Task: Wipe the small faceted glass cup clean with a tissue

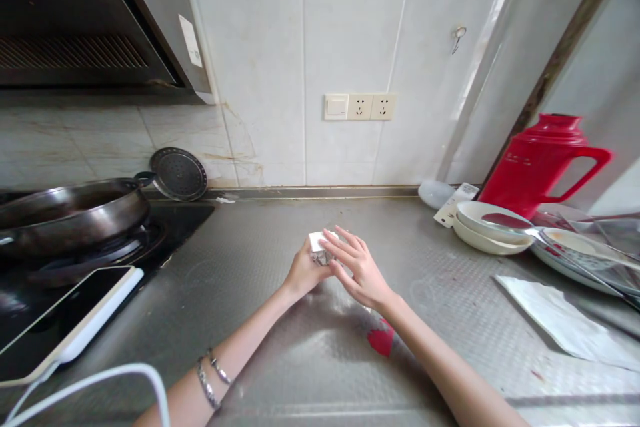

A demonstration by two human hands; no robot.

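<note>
Near the middle of the steel counter, my left hand is wrapped round a small object with a white top and a clear or silvery, patterned side. My right hand lies over the right side of that object, its fingers spread and touching or nearly touching the white top. What the small object is cannot be made out, as the fingers hide much of it. Beneath my right wrist, a clear plastic piece with a red patch lies on the counter, partly covered by the forearm.
A pan sits on the stove at the left, with a phone and white cable in front. At the right are a red thermos, stacked bowls, plates and a white paper. Sockets are on the wall.
</note>
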